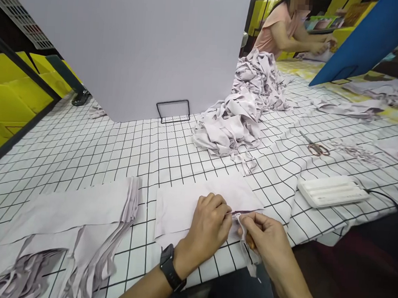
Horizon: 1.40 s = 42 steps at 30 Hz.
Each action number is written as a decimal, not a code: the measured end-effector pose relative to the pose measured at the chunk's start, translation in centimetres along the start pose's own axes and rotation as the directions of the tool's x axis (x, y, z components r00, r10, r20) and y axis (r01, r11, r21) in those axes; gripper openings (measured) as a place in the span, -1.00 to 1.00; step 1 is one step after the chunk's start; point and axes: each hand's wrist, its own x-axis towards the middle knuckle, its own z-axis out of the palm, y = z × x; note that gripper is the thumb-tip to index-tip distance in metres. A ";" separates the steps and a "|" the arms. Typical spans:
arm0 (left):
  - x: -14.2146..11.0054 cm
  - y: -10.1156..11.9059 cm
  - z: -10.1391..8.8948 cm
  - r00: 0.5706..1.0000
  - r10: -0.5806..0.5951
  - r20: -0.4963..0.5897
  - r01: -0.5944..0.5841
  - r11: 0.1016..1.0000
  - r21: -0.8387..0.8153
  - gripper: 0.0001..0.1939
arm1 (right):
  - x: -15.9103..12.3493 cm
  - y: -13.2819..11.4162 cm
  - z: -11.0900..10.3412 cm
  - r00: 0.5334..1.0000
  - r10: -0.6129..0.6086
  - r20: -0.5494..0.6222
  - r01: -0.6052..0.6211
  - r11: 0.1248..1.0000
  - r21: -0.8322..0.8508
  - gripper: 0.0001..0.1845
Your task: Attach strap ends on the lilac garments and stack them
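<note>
My left hand (207, 227), with a black watch on the wrist, rests closed on a flat pale lilac fabric piece (195, 198) at the table's near edge and pinches its right edge. My right hand (264, 237) pinches a narrow strip of the same fabric (246, 247) that hangs down over the table edge. The two pinches almost touch.
A stack of cut lilac pieces (78, 222) lies at the left. A tangled fabric heap (242, 111) sits mid-table by a grey upright board (134, 44). Scissors (316, 148) and a white power strip (332, 190) lie to the right. Another person (285, 28) works at the far end.
</note>
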 end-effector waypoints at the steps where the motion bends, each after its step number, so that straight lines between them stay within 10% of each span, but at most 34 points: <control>1: 0.0 0.1 0.0 1.000 0.013 -0.017 -0.013 1.000 0.001 -0.87 | 0.2 0.1 0.2 1.000 0.001 -0.006 -0.001 1.000 0.018 -0.60; 20: -0.1 0.6 0.3 0.980 0.196 0.029 -0.197 0.954 0.227 -0.78 | 1.1 0.5 0.0 1.000 0.026 -0.004 -0.026 0.996 0.082 -0.62; 30: 0.2 0.6 0.4 0.951 0.276 0.137 -0.307 0.892 0.331 -0.79 | 1.6 0.0 -1.6 0.979 0.031 0.203 -0.006 0.993 -0.122 -0.51; 36: -2.1 0.3 -3.1 0.964 0.207 0.169 -0.235 0.957 0.169 -0.89 | -3.5 2.4 -5.5 0.943 -0.332 0.018 0.270 0.730 -0.628 -0.62; 42: -6.7 -3.1 -7.2 0.995 -0.061 -0.073 0.072 0.986 0.151 -0.81 | -6.1 8.9 -1.6 0.900 -0.163 0.404 0.336 0.850 -0.406 -0.64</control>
